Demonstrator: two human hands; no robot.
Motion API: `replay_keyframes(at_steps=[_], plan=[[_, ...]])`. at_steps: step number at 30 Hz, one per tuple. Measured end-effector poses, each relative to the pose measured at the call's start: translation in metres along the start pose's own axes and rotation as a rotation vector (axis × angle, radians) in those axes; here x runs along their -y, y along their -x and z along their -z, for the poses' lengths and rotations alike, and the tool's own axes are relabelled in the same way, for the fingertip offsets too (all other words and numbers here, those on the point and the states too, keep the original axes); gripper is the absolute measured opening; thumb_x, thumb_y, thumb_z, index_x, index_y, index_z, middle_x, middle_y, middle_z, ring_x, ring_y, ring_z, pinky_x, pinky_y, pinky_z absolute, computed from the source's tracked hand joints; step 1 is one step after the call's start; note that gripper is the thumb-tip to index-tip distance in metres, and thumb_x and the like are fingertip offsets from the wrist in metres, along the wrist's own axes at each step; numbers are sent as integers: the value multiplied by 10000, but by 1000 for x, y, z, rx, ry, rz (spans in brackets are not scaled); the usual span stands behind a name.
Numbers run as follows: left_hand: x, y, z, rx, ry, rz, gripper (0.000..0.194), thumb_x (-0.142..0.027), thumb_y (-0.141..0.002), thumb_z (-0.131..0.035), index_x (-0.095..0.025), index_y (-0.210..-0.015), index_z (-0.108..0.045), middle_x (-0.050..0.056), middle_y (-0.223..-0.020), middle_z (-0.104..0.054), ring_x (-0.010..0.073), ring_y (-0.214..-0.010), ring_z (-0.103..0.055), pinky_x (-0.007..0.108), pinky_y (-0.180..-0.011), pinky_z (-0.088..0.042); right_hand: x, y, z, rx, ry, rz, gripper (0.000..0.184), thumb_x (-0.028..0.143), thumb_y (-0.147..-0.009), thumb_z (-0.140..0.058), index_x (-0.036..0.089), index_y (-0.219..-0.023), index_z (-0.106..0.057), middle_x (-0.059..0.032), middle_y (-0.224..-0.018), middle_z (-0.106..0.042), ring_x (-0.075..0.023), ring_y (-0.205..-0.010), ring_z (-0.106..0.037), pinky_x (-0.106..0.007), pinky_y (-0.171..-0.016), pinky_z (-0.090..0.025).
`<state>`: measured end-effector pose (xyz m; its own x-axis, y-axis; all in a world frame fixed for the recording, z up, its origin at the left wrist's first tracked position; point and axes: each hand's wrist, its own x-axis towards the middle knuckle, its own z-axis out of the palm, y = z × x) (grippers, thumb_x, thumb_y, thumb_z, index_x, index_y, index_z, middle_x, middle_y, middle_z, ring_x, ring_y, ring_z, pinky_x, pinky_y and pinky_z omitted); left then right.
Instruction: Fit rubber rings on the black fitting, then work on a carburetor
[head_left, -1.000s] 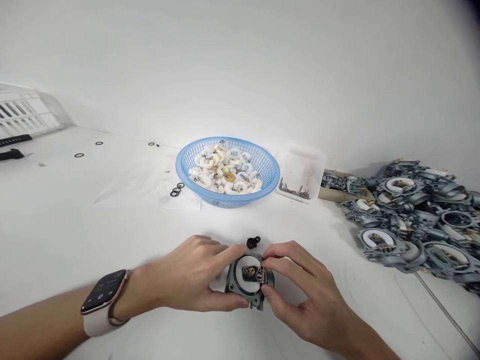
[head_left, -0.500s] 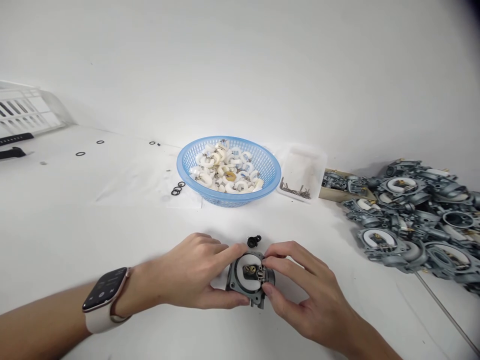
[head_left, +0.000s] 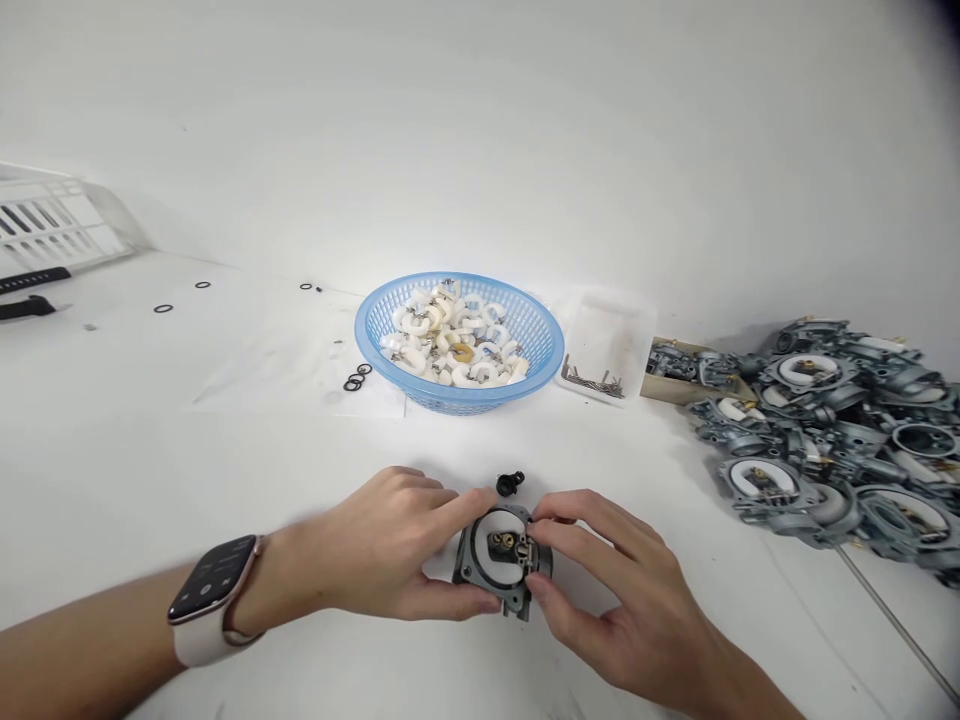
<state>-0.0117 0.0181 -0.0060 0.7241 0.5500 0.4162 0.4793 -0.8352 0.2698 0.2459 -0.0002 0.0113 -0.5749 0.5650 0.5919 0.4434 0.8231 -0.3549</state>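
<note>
A grey metal carburetor body [head_left: 466, 570] lies on the white table with its open bowl side up. Inside it sits a white C-shaped float [head_left: 489, 528], with brass jets at its middle. My left hand [head_left: 390, 550] grips the body from the left, thumb along the near edge and index finger at the far edge. At the float's hinge on the right side, the thumb and fingertips of my right hand [head_left: 622, 590] press from both ends. Whether a small pin is between those fingertips is hidden. Just beyond the body lies a small black fitting [head_left: 510, 484].
A blue basket [head_left: 367, 345] of white floats stands behind. Right of it are a clear tray [head_left: 634, 350] with thin metal pins, a cardboard box [head_left: 667, 389] and a carburetor pile [head_left: 847, 440]. Black O-rings [head_left: 356, 380], a black-handled tool [head_left: 30, 308] and a white crate [head_left: 56, 220] are leftward.
Hardly anything differs. My right fingertips have shifted slightly at the float's hinge, and the whole view has moved a little. The carburetor body stays in my left hand.
</note>
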Motion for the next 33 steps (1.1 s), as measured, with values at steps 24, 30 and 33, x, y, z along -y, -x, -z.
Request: replay_keyframes(at_steps=[24,30,33], plan=[[0,-1,1,39,43,18,556,-634,-1005,-512,-170,-1308,-481,-30,-676,-644,197,-546,-652,325,-517,-412,1,0,-1,-7,-22,-26,176,118,-901,-645,165,-1071,-648,-90,-988,-677,-192,-829,-667,-312,-681,-568],[-1,2,2,46,32,14,558,-638,-1019,-476,-170,-1321,-470,-33,-667,-632,198,-532,-637,332,-516,-417,1,0,0,8,-24,-34,169,128,-906,-640,159,-1072,-653,-98,-1000,-677,-200,-839,-674,-324,-686,-565],[-1,2,2,44,27,10,548,-631,-1028,-461,-168,-1321,-466,-33,-665,-629,197,-534,-640,333,-521,-425,1,-1,0,6,-21,-33,163,129,-909,-637,157,-1069,-652,-96,-999,-676,-197,-842,-676,-320,-689,-567]])
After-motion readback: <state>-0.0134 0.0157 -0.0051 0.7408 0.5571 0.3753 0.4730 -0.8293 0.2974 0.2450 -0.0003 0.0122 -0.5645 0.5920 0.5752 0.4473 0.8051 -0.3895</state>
